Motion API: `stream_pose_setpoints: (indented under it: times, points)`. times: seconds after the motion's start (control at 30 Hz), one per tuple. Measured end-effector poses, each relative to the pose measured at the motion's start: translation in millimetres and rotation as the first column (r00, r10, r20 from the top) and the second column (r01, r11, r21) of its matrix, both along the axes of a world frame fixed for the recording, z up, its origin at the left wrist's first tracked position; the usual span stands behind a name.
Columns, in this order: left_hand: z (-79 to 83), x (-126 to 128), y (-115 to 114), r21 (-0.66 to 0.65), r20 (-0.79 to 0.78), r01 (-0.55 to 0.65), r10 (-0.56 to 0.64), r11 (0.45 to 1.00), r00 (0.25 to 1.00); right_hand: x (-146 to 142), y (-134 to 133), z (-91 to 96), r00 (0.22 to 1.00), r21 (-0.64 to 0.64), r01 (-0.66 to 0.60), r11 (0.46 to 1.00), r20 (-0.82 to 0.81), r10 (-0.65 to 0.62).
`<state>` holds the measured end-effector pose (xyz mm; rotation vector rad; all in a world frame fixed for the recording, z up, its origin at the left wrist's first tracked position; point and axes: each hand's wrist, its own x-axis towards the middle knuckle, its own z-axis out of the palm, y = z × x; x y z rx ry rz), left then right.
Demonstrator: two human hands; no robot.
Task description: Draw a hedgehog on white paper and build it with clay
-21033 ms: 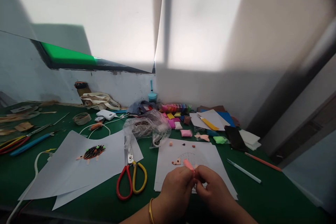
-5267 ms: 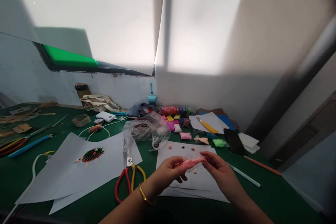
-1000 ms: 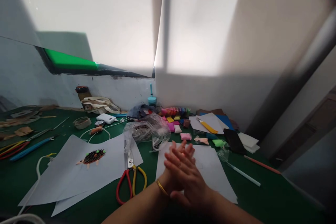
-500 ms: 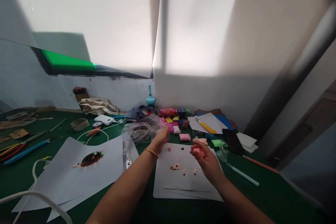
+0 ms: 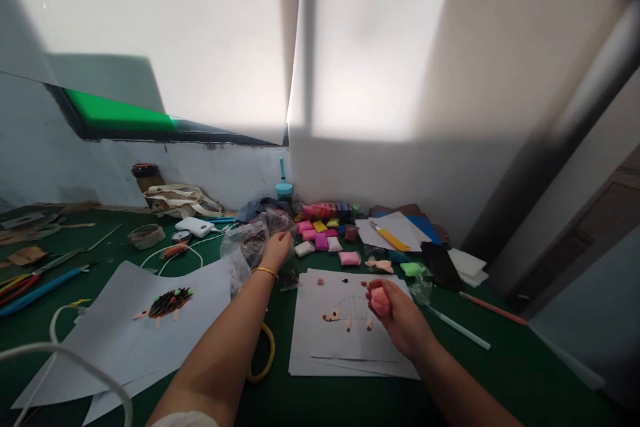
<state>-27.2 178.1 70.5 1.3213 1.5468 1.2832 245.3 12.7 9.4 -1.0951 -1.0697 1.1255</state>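
Note:
My right hand (image 5: 395, 317) is closed round a lump of pink clay (image 5: 381, 301), held just above a white sheet (image 5: 320, 347) that bears a half-made clay hedgehog (image 5: 345, 313). My left hand (image 5: 276, 250), with a gold bangle on the wrist, reaches forward and grips a crumpled clear plastic bag (image 5: 250, 243) with dark brown clay inside. Small packets of coloured clay (image 5: 320, 237) lie just beyond the bag, and a pink packet (image 5: 349, 258) sits near the sheet's far edge.
A finished clay hedgehog (image 5: 164, 303) lies on white paper at the left. Scissors with a yellow handle (image 5: 265, 353) show under my left forearm. A yellow craft knife (image 5: 386, 235), dark card, a white pen (image 5: 457, 328), cables and tools litter the green table (image 5: 500, 373).
My palms were pressed together a second ago. They have parted: my left hand reached forward to the plastic bag and took hold of it, while my right hand kept the pink clay.

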Motion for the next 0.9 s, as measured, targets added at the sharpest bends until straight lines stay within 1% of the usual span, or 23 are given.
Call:
stream_pose_setpoints:
  times: [0.07, 0.1, 0.17, 0.2, 0.23, 0.27, 0.3, 0.33, 0.37, 0.4, 0.43, 0.47, 0.53, 0.57, 0.63, 0.67, 0.7, 0.73, 0.77, 0.8, 0.83, 0.87, 0.9]
  points:
    - [2.2, 16.6, -21.8, 0.042, 0.077, 0.041, -0.044, 0.998, 0.996, -3.2, 2.8, 1.2, 0.999, 0.054, 0.042, 0.998, -0.001, -0.042]
    - [1.6, 29.1, -36.2, 0.058, 0.121, 0.066, -0.073, 0.996, 0.990, -8.0, 2.2, 3.7, 0.998, 0.084, 0.058, 0.995, 0.034, -0.061]
    - [-2.8, 60.7, -70.0, 0.084, 0.285, 0.168, -0.185, 0.982, 0.940, -23.7, -2.8, 11.4, 0.984, 0.151, 0.052, 0.987, 0.158, -0.077]
    - [-6.2, 77.9, -88.2, 0.080, 0.333, 0.221, -0.235, 0.972, 0.913, -33.1, -6.5, 16.1, 0.970, 0.183, 0.021, 0.983, 0.236, -0.065]
    - [-10.2, 94.6, -106.2, 0.058, 0.422, 0.294, -0.291, 0.954, 0.859, -42.0, -10.1, 20.8, 0.950, 0.228, -0.041, 0.973, 0.312, -0.033]
    - [-14.2, 109.5, -123.1, -0.022, 0.682, 0.382, -0.266, 0.924, 0.682, -49.4, -12.9, 25.3, 0.921, 0.290, -0.101, 0.952, 0.388, -0.021]
    - [-17.9, 121.8, -138.2, -0.059, 0.736, 0.443, -0.261, 0.895, 0.624, -54.2, -14.5, 29.3, 0.887, 0.348, -0.160, 0.924, 0.462, -0.020]
    - [-20.7, 130.9, -150.7, -0.075, 0.769, 0.481, -0.256, 0.873, 0.585, -56.3, -14.6, 32.7, 0.849, 0.367, -0.212, 0.906, 0.528, -0.016]
    - [-22.3, 136.6, -160.1, -0.103, 0.843, 0.514, -0.200, 0.852, 0.500, -55.9, -13.6, 35.4, 0.828, 0.399, -0.207, 0.893, 0.558, -0.058]
    - [-22.3, 139.2, -166.2, -0.130, 0.895, 0.578, -0.156, 0.806, 0.418, -53.6, -12.0, 37.5, 0.820, 0.460, -0.144, 0.876, 0.551, -0.155]
    - [-20.7, 139.1, -169.1, -0.127, 0.932, 0.647, -0.133, 0.752, 0.338, -50.7, -10.7, 39.2, 0.793, 0.499, -0.119, 0.859, 0.568, -0.220]
    - [-17.6, 137.1, -169.4, -0.099, 0.950, 0.692, -0.140, 0.715, 0.280, -48.2, -10.2, 40.7, 0.762, 0.519, -0.138, 0.844, 0.600, -0.244]
    - [-8.8, 130.7, -165.2, -0.085, 0.952, 0.613, -0.117, 0.785, 0.282, -46.9, -12.5, 44.5, 0.698, 0.503, -0.265, 0.823, 0.689, -0.196]
    - [-4.5, 127.9, -162.9, -0.104, 0.946, 0.550, -0.088, 0.829, 0.311, -48.3, -14.6, 47.1, 0.665, 0.493, -0.348, 0.797, 0.729, -0.160]
    - [1.4, 124.5, -161.4, -0.073, 0.945, 0.525, -0.109, 0.848, 0.308, -52.9, -17.3, 53.5, 0.610, 0.485, -0.471, 0.737, 0.782, -0.125]
    - [3.0, 123.9, -162.1, -0.078, 0.944, 0.543, -0.114, 0.836, 0.311, -54.9, -17.0, 56.8, 0.624, 0.506, -0.463, 0.727, 0.769, -0.137]
    - [3.9, 123.5, -163.1, -0.085, 0.942, 0.564, -0.119, 0.821, 0.314, -56.4, -15.9, 59.4, 0.671, 0.540, -0.379, 0.752, 0.720, -0.179]
    - [4.6, 122.9, -163.5, -0.081, 0.940, 0.586, -0.134, 0.806, 0.314, -57.4, -14.4, 61.0, 0.704, 0.545, -0.265, 0.795, 0.673, -0.227]
    - [5.1, 122.2, -163.1, -0.044, 0.936, 0.619, -0.185, 0.784, 0.301, -58.1, -13.2, 61.6, 0.709, 0.544, -0.189, 0.818, 0.651, -0.270]
    - [5.6, 121.3, -161.8, -0.002, 0.932, 0.626, -0.225, 0.780, 0.284, -58.9, -12.6, 61.0, 0.713, 0.531, -0.188, 0.826, 0.653, -0.257]
    - [5.8, 120.6, -160.1, 0.007, 0.932, 0.580, -0.216, 0.814, 0.292, -59.9, -12.6, 59.7, 0.708, 0.502, -0.252, 0.827, 0.678, -0.195]
    - [5.4, 120.2, -158.7, -0.037, 0.929, 0.515, -0.160, 0.857, 0.334, -60.7, -13.1, 58.0, 0.690, 0.485, -0.334, 0.808, 0.710, -0.141]
    - [4.3, 120.5, -158.4, -0.034, 0.927, 0.498, -0.159, 0.867, 0.341, -61.3, -13.5, 56.3, 0.671, 0.467, -0.390, 0.794, 0.734, -0.102]
